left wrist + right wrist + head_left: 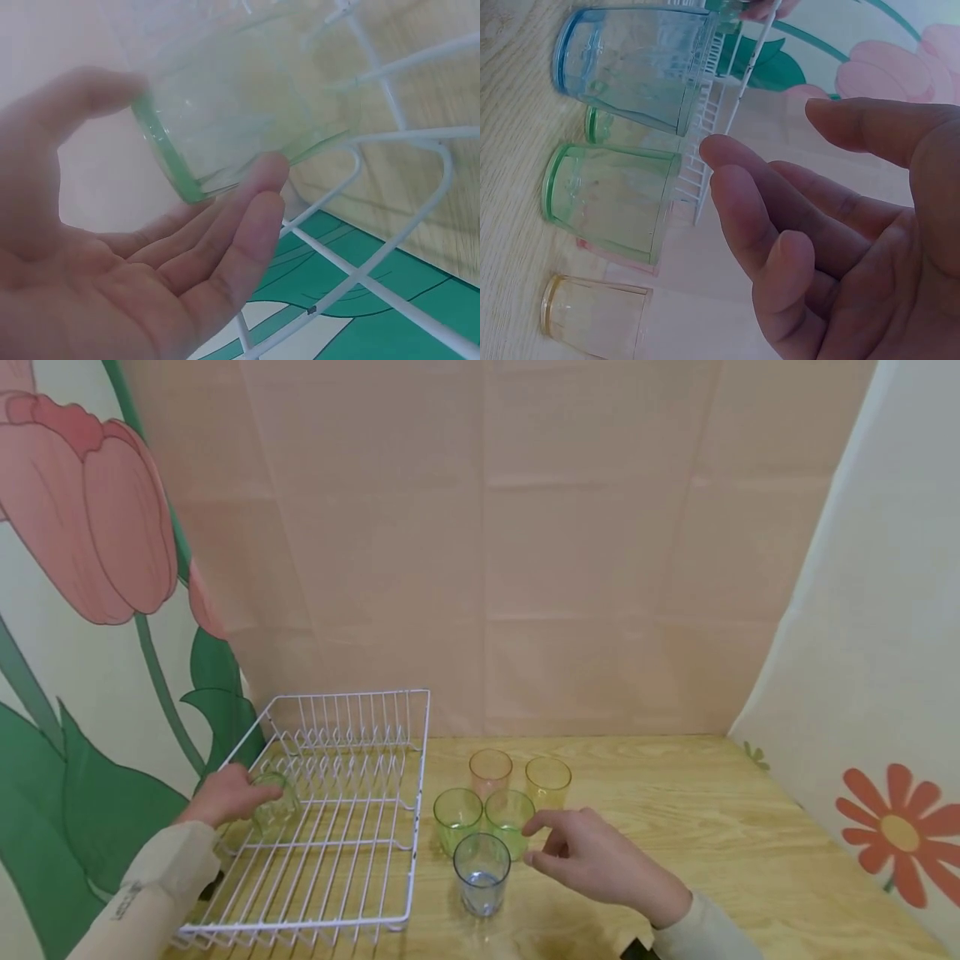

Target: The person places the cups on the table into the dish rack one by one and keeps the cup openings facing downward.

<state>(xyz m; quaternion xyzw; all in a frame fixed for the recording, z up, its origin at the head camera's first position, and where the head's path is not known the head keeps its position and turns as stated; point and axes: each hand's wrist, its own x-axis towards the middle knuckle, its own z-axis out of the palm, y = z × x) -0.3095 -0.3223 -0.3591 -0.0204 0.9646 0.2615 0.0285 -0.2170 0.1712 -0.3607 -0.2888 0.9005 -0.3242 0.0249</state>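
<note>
At the left side of the white wire rack (327,843), my left hand (231,795) grips a clear green glass (232,120). Thumb and fingers hold it around its thick base, which faces the palm; the glass is down among the wires. My right hand (588,860) hovers, fingers loosely bent and holding nothing, just right of a second green glass (510,818). Another green glass (457,827) stands left of that one, and a blue glass (482,877) stands in front of both. Behind them are a pink glass (491,770) and a yellow glass (548,781). All these stand mouth up.
The wooden table (675,802) stretches right of the glasses. A plain pinkish-brown sheet (480,568) closes off the back. Flower-printed walls (825,693) flank both sides. A row of looped wire dividers (337,768) crosses the rack toward its rear.
</note>
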